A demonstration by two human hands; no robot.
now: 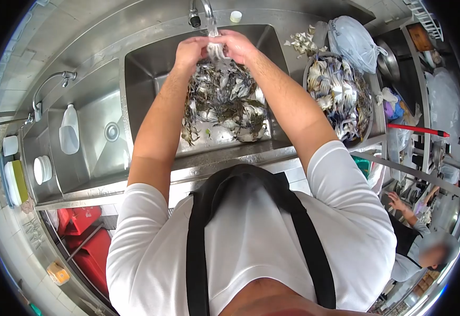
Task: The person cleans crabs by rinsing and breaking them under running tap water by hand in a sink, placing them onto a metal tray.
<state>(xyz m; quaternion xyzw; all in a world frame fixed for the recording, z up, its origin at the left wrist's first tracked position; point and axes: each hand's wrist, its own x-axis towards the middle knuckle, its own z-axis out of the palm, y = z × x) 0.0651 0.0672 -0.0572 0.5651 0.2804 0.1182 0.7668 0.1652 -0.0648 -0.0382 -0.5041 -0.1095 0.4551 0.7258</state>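
Observation:
Water runs from the faucet (209, 10) over a pale crab piece (217, 51) at the back of the steel sink. My left hand (192, 51) curls its fingers round the left side of the piece. From the right, my right hand (236, 45) grips the same piece, fingers bent around it. Below both hands, a heap of dark and pale crabs (224, 100) covers much of the sink floor (201, 138). On the counter right of the sink, a large round container holds many cleaned-looking crabs (338, 92).
Small pale shell scraps (304, 42) and a tied plastic bag (352, 43) lie at the back right. A white bottle (69, 129) and stacked white dishes (43, 169) are in the left basins. Another person (419, 247) is at lower right.

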